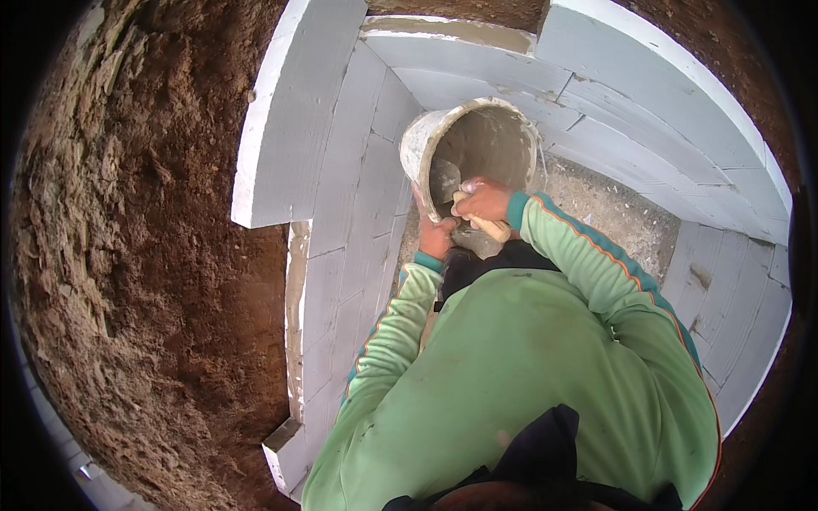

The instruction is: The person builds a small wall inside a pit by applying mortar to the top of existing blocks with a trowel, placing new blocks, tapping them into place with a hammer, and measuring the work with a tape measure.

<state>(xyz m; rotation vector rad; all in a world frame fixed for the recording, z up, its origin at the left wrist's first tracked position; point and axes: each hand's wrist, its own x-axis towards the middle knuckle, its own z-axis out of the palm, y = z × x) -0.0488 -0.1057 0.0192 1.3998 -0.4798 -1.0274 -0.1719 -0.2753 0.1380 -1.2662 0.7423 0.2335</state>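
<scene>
A white bucket (416, 140), its rim and inside coated with grey mortar, is tilted so that its mouth faces me. My left hand (436, 237) grips the bucket at its near left rim; part of the fingers is hidden behind the wall of the bucket. Closed round the pale wooden handle of a trowel (444, 180) is my right hand (483, 201), at the bucket's mouth. The trowel's grey blade reaches inside, near the left inner wall. How much mortar lies deeper in the bucket I cannot tell.
Walls of pale grey blocks surround me: a left wall (332, 204), a far wall (630, 119) and a right wall (724, 298). Mortar tops a lower course (452, 31) at the back. Rough brown earth (162, 238) rises beyond the left wall. White crumbs dot the grey floor (613, 204).
</scene>
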